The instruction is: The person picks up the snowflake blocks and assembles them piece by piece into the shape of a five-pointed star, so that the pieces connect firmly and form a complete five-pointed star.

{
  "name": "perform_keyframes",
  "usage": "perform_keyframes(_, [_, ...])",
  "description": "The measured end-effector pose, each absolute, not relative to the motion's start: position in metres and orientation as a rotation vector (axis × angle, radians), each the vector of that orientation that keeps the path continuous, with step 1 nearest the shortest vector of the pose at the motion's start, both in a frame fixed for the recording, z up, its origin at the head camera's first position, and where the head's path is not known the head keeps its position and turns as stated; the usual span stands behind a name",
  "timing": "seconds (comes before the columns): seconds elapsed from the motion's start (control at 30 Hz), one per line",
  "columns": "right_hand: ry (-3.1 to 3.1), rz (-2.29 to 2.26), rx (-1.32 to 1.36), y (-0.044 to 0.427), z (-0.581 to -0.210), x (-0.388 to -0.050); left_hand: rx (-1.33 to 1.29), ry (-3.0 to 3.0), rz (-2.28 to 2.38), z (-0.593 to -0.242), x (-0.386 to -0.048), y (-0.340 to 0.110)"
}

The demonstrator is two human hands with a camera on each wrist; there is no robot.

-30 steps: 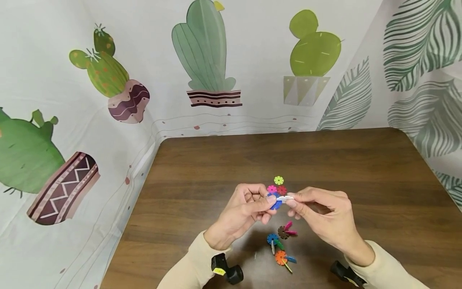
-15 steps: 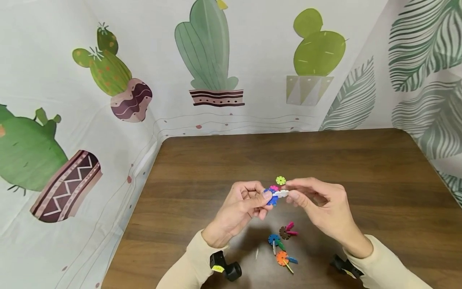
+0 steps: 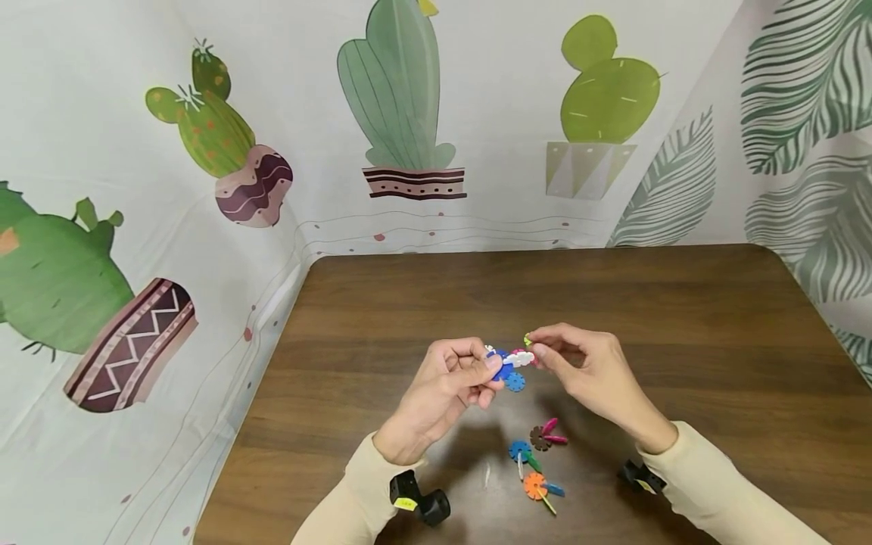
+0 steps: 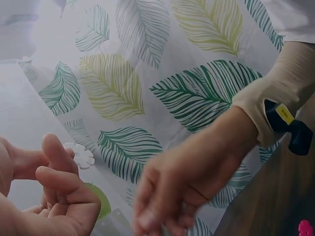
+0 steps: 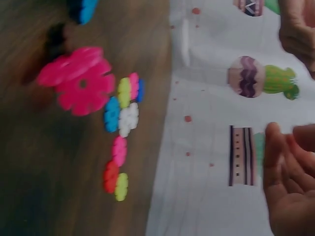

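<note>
My left hand (image 3: 446, 390) pinches a dark blue notched disc (image 3: 501, 365) between thumb and fingers, above the table. White notched discs (image 3: 520, 359) stick out from its right edge. In the left wrist view, a white disc (image 4: 81, 156) shows beyond the left fingertips. My right hand (image 3: 593, 371) is apart from that piece, thumb and index finger spaced, nothing seen between them. Its index fingertip overlaps a yellow-green disc (image 3: 527, 339) in the head view; I cannot tell whether they touch. A light blue disc (image 3: 515, 381) lies below the left hand.
Nearer the body lie joined pieces: a brown disc (image 3: 541, 437) with pink ones, a blue disc (image 3: 520, 452) with green and white ones, and an orange disc (image 3: 534, 486) with blue and yellow ones. Patterned cloth (image 3: 504, 113) hangs behind the wooden table (image 3: 381, 303).
My right hand has let go of the white discs and moved up and away toward the yellow-green disc. My left hand has shifted slightly left with the blue disc.
</note>
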State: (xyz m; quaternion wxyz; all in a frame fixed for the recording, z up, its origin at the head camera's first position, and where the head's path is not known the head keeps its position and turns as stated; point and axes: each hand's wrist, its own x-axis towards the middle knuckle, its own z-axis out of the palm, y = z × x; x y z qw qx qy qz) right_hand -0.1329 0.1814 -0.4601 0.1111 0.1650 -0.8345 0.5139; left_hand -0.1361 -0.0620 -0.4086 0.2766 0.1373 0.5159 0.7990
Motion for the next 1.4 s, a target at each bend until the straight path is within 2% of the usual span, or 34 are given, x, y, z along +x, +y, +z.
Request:
perform_keyframes(0.3, [-2.925,1.168,0.621,0.172,-0.498,-0.150,0.351,1.388,2.144,-0.411,-0.136,-0.066])
perform_keyframes(0.67, [-3.037,0.904,0.540,0.159,-0.531,-0.152,0.303,1.422,2.126,-0.413,-0.137,-0.068])
perform_keyframes(1.4, [-2.846,1.159,0.566,0.163,-0.530,-0.153,0.331,1.451,2.119,-0.416,-0.140,-0.070])
